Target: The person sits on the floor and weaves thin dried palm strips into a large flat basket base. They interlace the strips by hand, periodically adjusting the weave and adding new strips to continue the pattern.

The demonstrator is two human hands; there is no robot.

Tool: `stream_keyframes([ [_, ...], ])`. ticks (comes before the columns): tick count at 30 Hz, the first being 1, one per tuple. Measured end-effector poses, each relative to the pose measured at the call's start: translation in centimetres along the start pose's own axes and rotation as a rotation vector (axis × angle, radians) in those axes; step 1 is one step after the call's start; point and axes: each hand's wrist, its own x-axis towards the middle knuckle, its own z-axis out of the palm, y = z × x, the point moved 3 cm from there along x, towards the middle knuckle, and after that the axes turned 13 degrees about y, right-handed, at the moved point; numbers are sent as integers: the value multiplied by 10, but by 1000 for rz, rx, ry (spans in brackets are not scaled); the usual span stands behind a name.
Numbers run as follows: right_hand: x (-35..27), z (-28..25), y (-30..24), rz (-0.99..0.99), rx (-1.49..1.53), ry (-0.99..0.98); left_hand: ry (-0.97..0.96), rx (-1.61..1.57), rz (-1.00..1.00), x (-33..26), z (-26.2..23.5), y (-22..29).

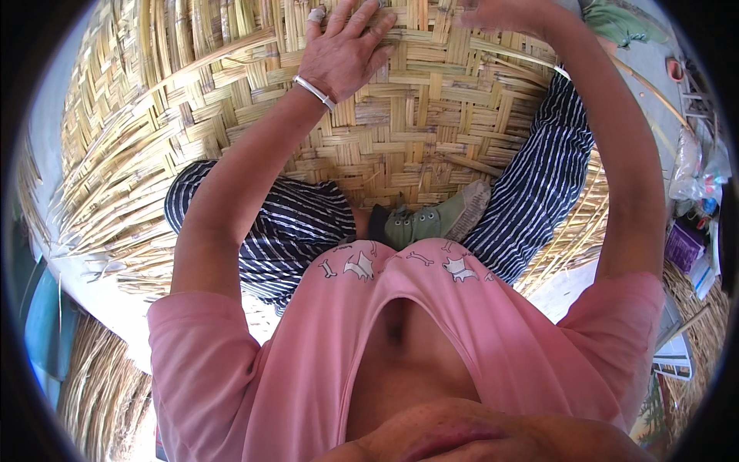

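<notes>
blue marks a rounded thing (45, 331) at far left, hard to make out, near straw (100, 385) heaped on the pale floor (96, 289). next comes the mat (431, 127), woven of yellowish strips, spread on the floor before the person, its far edge out of view and loose strip ends fraying along its left edge. over its near edge lies a bent leg in striped trousers (289, 239). the left hand (342, 50) lies palm down on the mat, fingers spread, with a pale bracelet (315, 92) at the wrist. a green shoe (431, 222) sits by the near edge, just above the pink shirt (323, 331). the right hand (504, 15) is over the mat, farther right, blurred and cut off; whether it pinches anything i cannot tell. beyond the mat's right edge are green cloth (612, 23), clear plastic (685, 165) and a purple packet (683, 246).
</notes>
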Motion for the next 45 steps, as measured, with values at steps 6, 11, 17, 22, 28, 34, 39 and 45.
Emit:
stream_keyframes([
  [6, -8, 39, 14, 49, 216, 56, 58, 11, 91, -3, -4, 0],
  [11, -12, 37, 15, 13, 261, 46, 86, -56, -9, 1, -5, -2],
  [17, -9, 41, 9, 40, -12, 359, 125, -6, 1, 2, -2, -1],
  [22, -24, 34, -20, 126, -178, 353, 160, 42, 42, 2, -4, 0],
  [28, -37, 51, -23, 121, -226, 402, 122, 92, 54, 2, -3, 2],
  [34, -41, 77, -16, 87, -328, 575, 261, 137, 119, 5, -9, 9],
  [39, -40, 59, -52, 54, -505, 718, 291, 269, 70, -17, -13, 11],
  [45, -18, 70, -146, -241, -446, 851, 94, -369, -513, -54, -60, -33],
])
